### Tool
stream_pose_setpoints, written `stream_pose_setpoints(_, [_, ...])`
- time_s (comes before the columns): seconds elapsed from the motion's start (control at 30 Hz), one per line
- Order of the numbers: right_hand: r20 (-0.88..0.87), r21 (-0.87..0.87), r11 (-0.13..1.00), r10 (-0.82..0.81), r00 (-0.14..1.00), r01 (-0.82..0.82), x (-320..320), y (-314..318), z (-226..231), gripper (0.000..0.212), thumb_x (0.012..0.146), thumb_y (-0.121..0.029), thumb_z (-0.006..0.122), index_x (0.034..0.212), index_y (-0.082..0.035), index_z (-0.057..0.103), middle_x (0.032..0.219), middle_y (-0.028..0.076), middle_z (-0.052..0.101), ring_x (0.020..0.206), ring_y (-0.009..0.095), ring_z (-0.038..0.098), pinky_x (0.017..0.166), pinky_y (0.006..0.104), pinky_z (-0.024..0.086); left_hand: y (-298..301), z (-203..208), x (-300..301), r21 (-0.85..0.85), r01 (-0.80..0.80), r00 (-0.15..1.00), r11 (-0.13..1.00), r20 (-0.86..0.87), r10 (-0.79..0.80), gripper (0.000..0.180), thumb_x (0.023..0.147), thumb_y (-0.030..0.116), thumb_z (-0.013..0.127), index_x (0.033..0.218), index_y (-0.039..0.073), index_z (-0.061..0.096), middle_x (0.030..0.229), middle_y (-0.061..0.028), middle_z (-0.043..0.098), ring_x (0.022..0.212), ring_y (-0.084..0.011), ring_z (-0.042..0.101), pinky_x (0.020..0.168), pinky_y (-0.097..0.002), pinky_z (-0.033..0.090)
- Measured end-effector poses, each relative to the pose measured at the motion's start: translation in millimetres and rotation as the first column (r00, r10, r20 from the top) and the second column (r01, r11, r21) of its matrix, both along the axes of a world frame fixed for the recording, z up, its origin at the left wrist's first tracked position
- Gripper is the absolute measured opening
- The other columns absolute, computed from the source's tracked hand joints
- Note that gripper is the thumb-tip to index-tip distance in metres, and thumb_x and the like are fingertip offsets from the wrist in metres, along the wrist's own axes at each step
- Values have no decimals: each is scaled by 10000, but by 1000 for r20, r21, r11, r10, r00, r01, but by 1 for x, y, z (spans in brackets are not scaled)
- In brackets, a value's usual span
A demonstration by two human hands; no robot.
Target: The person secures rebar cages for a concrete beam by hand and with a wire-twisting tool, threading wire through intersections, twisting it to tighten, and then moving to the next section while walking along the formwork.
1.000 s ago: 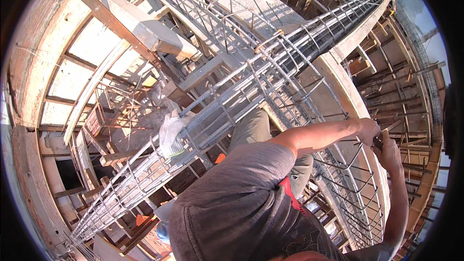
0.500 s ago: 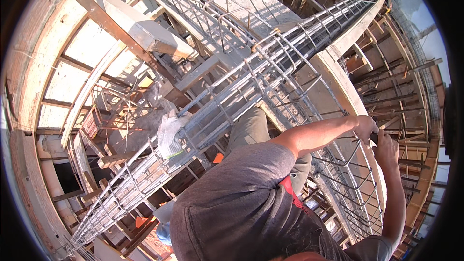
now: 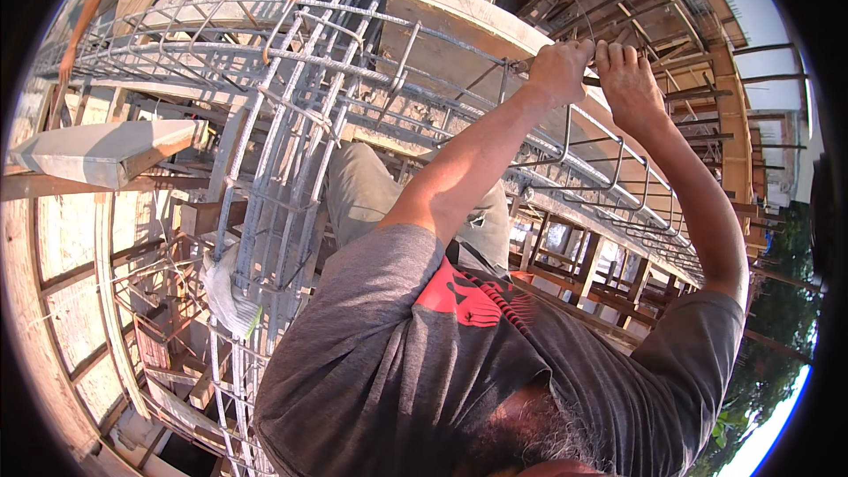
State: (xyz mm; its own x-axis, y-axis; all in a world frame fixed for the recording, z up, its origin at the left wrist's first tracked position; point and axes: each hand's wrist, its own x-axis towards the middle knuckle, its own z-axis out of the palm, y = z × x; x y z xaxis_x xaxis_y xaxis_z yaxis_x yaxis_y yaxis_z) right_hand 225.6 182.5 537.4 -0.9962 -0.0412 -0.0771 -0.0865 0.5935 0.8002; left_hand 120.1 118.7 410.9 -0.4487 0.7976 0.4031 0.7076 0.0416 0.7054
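Both my hands are raised together at the upper right, beyond the rebar cage (image 3: 609,178). My left hand (image 3: 560,73) has its fingers curled closed, with the wrist above the cage's bars. Right beside it, my right hand (image 3: 629,88) is closed too, its fingers bent over the top. A bit of something dark shows between the two hands; its kind is hidden by the fingers. A thin dark wire (image 3: 586,16) curves just above them. A second, thicker bundle of rebar with stirrups (image 3: 281,159) crosses left of my legs.
A whitish cloth or work glove (image 3: 231,290) hangs on the rebar bundle. At the upper left another person's hand (image 3: 67,65) reaches down near the bars. A grey-topped beam (image 3: 115,148) lies at the left. Timber formwork (image 3: 735,132) and protruding rods stand at the right.
My view has swung to the right, so the rebar bundle now runs more upright at the left. My hands stay close together and closed. The other person has come further into view.
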Motion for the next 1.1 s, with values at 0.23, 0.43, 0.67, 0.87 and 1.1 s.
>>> stream_pose_setpoints(0.23, [-8,-151,975,-164,986,161,-13,34,-17,124,894,-138,539,969,-46,578,944,135,660,900,294,673,728,387,583,13,-23,32,275,-325,910,905,-169,378,250,804,148,634,1006,39,537,1018,-157,566,957,-311,586,846,-447,469])
stream_pose_setpoints(0.43, [117,-330,838,-420,900,434,-14,28,-16,177,882,-130,541,1014,-44,620,901,199,712,876,368,712,756,483,569,31,-26,16,17,-194,974,981,-116,195,291,850,307,630,1016,68,613,920,-151,706,897,-322,699,785,-446,545])
stream_pose_setpoints(0.67, [327,-660,535,-427,843,527,50,-1,3,229,810,-219,665,924,-22,683,892,198,707,876,359,700,792,451,543,-39,36,38,-349,186,955,919,-158,-253,283,778,305,708,839,29,723,854,-204,718,821,-352,722,721,-446,583])
stream_pose_setpoints(0.87, [555,-830,18,-72,829,558,87,-80,-42,446,779,-346,794,1038,-7,665,766,164,679,710,292,664,666,404,500,-165,33,54,-572,414,882,708,62,-466,454,738,403,791,934,13,664,826,-228,704,824,-407,704,745,-483,578])
stream_pose_setpoints(1.1, [325,-587,-691,276,905,422,30,-136,-126,1128,707,-542,843,1491,65,305,1481,236,422,1374,337,423,1135,409,329,-268,1,-19,-547,44,817,836,-462,-346,453,713,384,802,975,77,596,862,-133,663,825,-342,693,701,-469,557])
